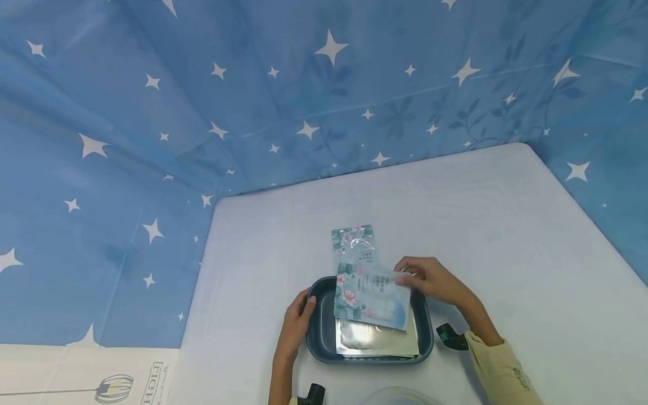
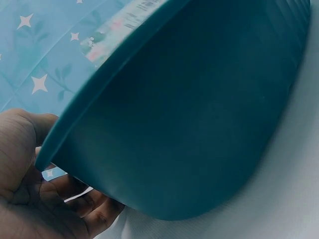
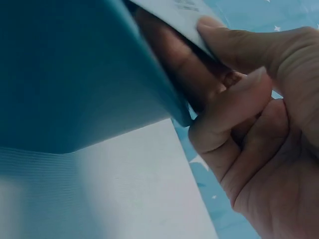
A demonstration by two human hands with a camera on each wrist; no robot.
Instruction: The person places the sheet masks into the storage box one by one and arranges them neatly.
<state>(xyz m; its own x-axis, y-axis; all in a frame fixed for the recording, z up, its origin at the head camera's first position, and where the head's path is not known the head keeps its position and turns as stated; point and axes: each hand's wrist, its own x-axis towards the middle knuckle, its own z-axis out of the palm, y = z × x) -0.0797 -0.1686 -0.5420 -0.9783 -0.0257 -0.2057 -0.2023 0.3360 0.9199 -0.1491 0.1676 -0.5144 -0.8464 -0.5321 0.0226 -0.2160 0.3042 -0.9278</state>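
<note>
A dark teal rectangular basin (image 1: 320,346) stands on the table. My left hand (image 1: 295,323) grips its left rim, thumb over the edge and fingers against the outer wall (image 2: 189,129). Between thumb and fingers my right hand (image 1: 430,278) pinches the right edge of a pale blue, flower-printed sheet mask packet (image 1: 372,295), held over the basin. In the right wrist view the thumb lies on top of the packet (image 3: 184,12). Beneath it, silver foil packets (image 1: 367,337) lie in the basin. Another flower-printed packet (image 1: 356,244) shows beyond the far rim, its lower part hidden.
The white-covered table (image 1: 253,270) reaches out on all sides of the basin. A blue star-patterned curtain (image 1: 283,90) hangs behind it. At the near edge shows part of a translucent round object (image 1: 400,396). Black wrist cameras (image 1: 452,337) sit on the wrists.
</note>
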